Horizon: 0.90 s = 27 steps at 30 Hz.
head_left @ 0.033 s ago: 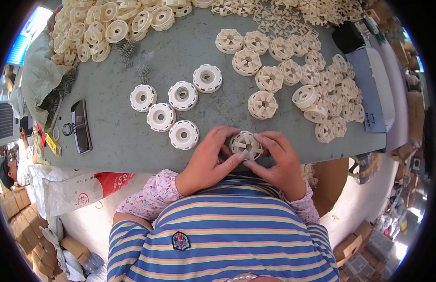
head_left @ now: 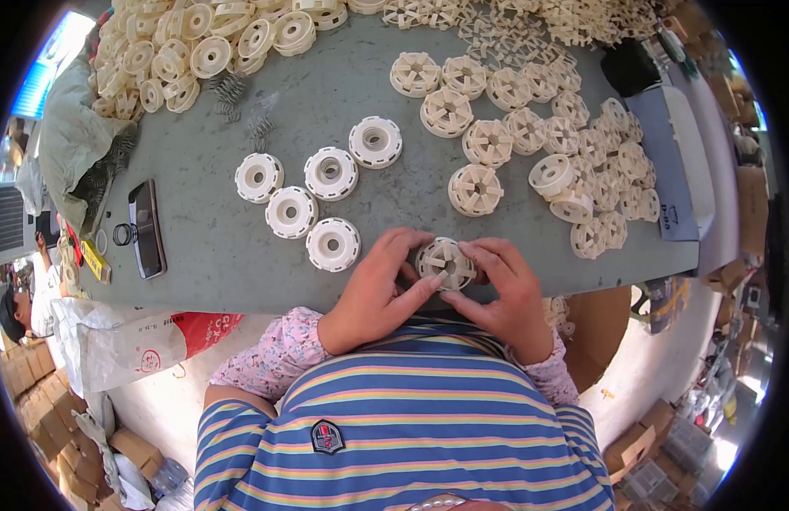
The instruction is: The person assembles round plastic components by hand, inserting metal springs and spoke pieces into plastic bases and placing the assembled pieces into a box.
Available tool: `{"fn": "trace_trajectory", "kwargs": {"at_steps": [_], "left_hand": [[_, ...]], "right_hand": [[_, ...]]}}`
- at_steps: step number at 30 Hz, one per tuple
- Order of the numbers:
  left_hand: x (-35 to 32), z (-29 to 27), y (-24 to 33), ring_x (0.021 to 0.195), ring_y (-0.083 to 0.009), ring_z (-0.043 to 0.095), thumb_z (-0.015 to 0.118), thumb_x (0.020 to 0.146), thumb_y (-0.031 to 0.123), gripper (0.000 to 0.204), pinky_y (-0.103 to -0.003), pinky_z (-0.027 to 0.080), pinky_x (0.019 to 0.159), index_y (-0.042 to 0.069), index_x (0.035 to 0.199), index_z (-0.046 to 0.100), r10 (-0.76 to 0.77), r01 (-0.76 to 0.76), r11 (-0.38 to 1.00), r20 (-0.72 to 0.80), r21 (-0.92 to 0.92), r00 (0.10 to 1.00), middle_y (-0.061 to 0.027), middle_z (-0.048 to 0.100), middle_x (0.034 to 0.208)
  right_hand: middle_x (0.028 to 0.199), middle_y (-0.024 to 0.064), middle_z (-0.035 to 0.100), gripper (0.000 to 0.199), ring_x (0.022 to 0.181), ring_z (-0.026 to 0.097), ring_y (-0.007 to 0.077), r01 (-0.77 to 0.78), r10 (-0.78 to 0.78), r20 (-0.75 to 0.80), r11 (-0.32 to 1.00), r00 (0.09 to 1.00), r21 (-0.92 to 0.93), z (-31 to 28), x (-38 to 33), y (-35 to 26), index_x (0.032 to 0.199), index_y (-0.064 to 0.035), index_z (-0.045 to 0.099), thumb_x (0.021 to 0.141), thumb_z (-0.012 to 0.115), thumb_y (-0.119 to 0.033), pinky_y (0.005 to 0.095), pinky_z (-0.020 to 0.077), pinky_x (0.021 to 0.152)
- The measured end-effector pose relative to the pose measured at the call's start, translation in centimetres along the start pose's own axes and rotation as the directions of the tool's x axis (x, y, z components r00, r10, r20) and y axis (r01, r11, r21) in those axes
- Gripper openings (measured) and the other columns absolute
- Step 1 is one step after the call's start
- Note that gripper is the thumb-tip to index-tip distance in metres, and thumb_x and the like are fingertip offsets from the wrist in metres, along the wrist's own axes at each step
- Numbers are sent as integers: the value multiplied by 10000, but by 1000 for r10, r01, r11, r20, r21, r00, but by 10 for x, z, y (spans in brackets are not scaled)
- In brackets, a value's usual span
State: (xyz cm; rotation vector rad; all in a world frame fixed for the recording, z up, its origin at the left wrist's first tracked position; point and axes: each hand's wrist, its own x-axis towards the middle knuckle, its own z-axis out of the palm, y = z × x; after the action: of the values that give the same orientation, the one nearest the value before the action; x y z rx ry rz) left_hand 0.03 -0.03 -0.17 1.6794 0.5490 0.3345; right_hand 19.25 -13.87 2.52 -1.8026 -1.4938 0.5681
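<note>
Gripped from both sides in the head view, an off-white, round plastic wheel with raised spokes (head_left: 450, 253) sits between the person's two bare hands, close in front of the body at the near edge of the grey-green table (head_left: 216, 230). Whether it touches the tabletop or is lifted off it is hard to tell.

The left hand (head_left: 369, 294) slants up and to the right, back of the hand uppermost, its index finger curving over to the wheel's far-left side and its thumb stretched across onto the near part of the spoked face. The right hand (head_left: 507, 289) leans up and to the left, index finger bent against the far-right rim, thumb at the near-right edge. Both hands are closed on the wheel; the lower fingers are mostly hidden. Both wrists come out of pink floral sleeves (head_left: 267, 358), with the forearms angled inward from either side of the blue striped shirt (head_left: 394, 417).

Just beyond the left hand stand five white, round plastic caps with notched rims (head_left: 333, 244), two of them bearing metal coil springs (head_left: 331, 168). Beyond the right hand, cream spoked plastic wheels (head_left: 476, 189) spread toward a blue-grey box (head_left: 663, 153) at the table's right side.
</note>
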Motion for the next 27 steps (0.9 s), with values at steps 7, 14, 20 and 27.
{"fn": "trace_trajectory", "kwargs": {"at_steps": [7,14,20,27], "left_hand": [[5,-1,-7,850,-156,697,729,966,6,527,-270,587,683,9,1459,544,22,-22,1000,15,3,1000,-153,541,1369],[1,-1,7,847,-174,668,775,907,3,585,-275,568,699,41,1455,573,47,-47,998,9,45,999,-160,558,1367],[-21,-52,8,1096,-289,659,900,787,145,526,-395,571,915,99,1283,731,398,-206,803,-246,560,884,-145,639,1306],[-29,-89,-34,1348,-428,505,828,815,95,403,-551,429,1139,140,1209,757,390,-23,621,-283,784,876,-136,622,1390]], "right_hand": [[1205,129,652,634,969,706,284,-10,9,-18,998,1000,-69,13,-4,4,1348,-13,674,810,931,-231,363,618,770],[1203,142,648,682,1050,697,339,87,-100,-59,978,993,-189,13,-15,14,1378,-47,657,788,938,-241,410,602,851],[1267,152,648,596,1149,667,357,-55,-103,-295,874,950,-483,-45,14,27,1324,-58,690,805,931,-224,438,572,951],[1322,165,647,324,1145,675,347,262,-331,-171,906,928,-334,-66,148,25,1132,-45,751,861,860,-187,440,576,940]]}}
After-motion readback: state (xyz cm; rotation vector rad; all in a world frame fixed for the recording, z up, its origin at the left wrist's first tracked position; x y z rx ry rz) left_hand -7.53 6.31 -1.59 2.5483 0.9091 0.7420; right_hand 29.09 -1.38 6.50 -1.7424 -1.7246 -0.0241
